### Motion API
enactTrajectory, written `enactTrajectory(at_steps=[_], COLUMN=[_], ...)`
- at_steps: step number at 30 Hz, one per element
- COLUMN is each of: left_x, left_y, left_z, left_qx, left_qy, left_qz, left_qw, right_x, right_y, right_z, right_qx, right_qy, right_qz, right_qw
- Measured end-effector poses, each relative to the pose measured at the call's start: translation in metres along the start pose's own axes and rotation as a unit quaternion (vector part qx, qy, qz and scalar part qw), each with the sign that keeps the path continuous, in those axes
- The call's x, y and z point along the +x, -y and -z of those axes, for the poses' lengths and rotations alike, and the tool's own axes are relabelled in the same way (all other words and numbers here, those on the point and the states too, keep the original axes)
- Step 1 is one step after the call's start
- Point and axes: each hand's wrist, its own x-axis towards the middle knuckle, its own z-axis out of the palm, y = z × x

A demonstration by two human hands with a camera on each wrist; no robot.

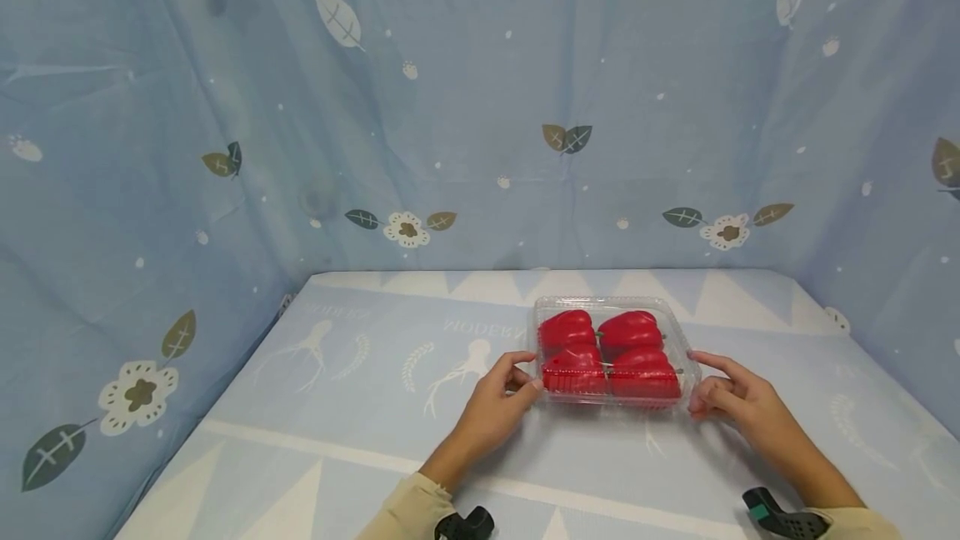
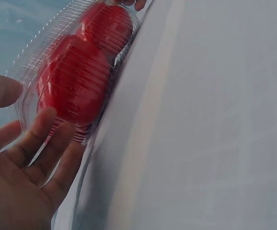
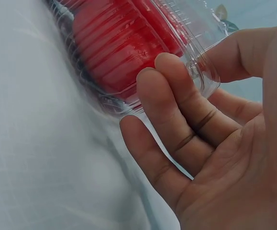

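Note:
A clear plastic clamshell box [image 1: 680,342] sits on the table, right of the middle in the head view. Several red bell peppers [image 1: 631,335] show through its lid, laid in two rows. My left hand [image 1: 491,407] grips the box's left end. In the left wrist view, the thumb [image 2: 8,91] is at the rim and the other fingers lie against the ribbed side. At the opposite end, my right hand [image 1: 750,402] holds the rim. Its thumb [image 3: 236,55] and fingertips meet the edge from two sides in the right wrist view.
The table [image 1: 360,390] wears a pale blue and white patterned cover. Blue curtains [image 1: 480,107] with leaf and flower prints hang behind it and along both sides. Each wrist carries a black strap device, the left one [image 1: 465,523] near the frame's bottom edge.

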Motion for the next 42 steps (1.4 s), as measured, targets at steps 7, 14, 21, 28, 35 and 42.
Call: enactTrajectory(at_steps=[7,14,21,28,35,42], left_x=[0.002,0.004,0.004,0.003,0.002,0.003], left_y=[0.003,0.004,0.004,0.001,0.000,0.004], left_z=[0.000,-0.001,-0.002,-0.001,-0.001,-0.002], left_qx=[-0.036,-0.122,-0.135,-0.138,-0.132,-0.152], left_qy=[0.017,0.052,0.063,0.065,0.065,0.065], left_qz=[0.010,0.023,0.029,0.034,0.043,0.047], left_qw=[0.9991,0.9909,0.9884,0.9877,0.9882,0.9852], right_x=[0.002,0.002,0.000,0.000,0.000,0.000], right_y=[0.000,-0.003,-0.003,-0.005,-0.003,-0.005], right_z=[-0.001,0.004,0.008,0.009,0.004,0.002], right_qx=[0.018,0.097,0.112,0.140,0.162,0.137], right_qy=[0.002,0.040,0.053,0.068,0.061,0.036], right_qz=[-0.022,-0.016,-0.014,0.002,-0.004,-0.040], right_qw=[1.000,0.994,0.992,0.988,0.985,0.989])
